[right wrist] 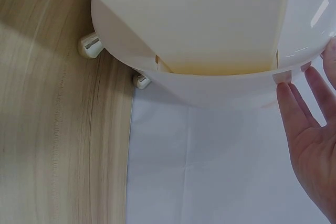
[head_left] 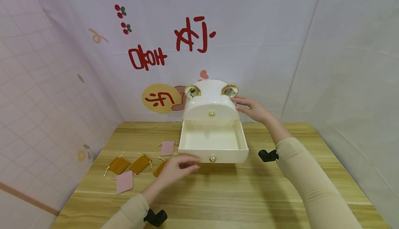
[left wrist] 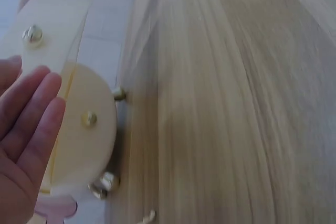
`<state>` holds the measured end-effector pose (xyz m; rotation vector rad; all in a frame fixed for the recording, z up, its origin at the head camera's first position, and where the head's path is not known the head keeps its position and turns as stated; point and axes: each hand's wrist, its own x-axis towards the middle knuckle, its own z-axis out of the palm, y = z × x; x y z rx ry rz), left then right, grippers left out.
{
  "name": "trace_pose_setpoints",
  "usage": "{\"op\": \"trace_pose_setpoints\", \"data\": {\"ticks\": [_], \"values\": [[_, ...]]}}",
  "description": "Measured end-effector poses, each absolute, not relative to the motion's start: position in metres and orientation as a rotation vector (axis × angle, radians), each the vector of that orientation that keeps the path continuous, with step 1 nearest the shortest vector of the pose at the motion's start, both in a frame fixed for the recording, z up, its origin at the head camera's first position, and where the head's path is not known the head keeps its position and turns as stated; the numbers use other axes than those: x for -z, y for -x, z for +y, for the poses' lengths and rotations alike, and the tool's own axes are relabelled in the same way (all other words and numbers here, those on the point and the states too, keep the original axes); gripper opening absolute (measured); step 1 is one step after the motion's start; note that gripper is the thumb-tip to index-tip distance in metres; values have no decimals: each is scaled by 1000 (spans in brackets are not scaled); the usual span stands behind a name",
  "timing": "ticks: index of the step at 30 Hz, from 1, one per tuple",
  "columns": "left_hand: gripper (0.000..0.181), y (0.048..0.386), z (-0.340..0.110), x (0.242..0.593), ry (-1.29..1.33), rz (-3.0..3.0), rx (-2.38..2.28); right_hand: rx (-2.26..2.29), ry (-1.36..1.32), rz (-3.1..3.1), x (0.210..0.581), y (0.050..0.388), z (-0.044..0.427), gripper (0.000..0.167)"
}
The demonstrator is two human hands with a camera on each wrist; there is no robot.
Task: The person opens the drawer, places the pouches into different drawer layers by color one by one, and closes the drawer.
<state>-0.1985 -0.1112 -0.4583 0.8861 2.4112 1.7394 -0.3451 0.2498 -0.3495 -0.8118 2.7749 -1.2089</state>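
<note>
A white box [head_left: 210, 99] with two gold-rimmed round pieces on top stands at the back of the table, its lower drawer [head_left: 213, 155] pulled out; the part of the drawer's inside that shows is bare. My left hand [head_left: 176, 168] is at the drawer's front left corner, fingers extended beside the gold knob [head_left: 213, 158]; contact is unclear. In the left wrist view its fingers [left wrist: 39, 114] are straight near the drawer front [left wrist: 52, 24]. My right hand [head_left: 252, 109] rests its fingertips on the box's right side, as the right wrist view shows with the hand [right wrist: 315, 145] against the white shell [right wrist: 220, 90].
Left of the box lie pink pouches [head_left: 124, 182] [head_left: 167, 148] and several mustard pouches [head_left: 140, 164] with drawstrings. A patterned cloth [head_left: 255, 31] hangs behind the wooden table [head_left: 218, 198]. Gold feet [right wrist: 91, 45] hold the box off the tabletop.
</note>
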Motion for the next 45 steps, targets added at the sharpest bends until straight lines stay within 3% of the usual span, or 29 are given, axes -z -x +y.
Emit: {"op": "trace_pose_setpoints", "data": {"ticks": [7, 16, 25, 36, 45], "values": [[21, 204, -147, 465, -881, 2377, -1698, 1217, 820, 2780, 351, 347, 249, 48], [20, 213, -196, 473, -667, 2538, -1648, 1220, 808, 2775, 351, 347, 250, 48], [30, 220, -222, 483, -495, 2617, -1635, 1213, 814, 2759, 351, 344, 251, 50], [43, 241, -223, 501, -614, 2579, -1543, 1217, 813, 2759, 350, 346, 251, 49], [41, 253, -218, 506, -803, 2623, -1369, 1216, 804, 2760, 351, 345, 250, 49]]}}
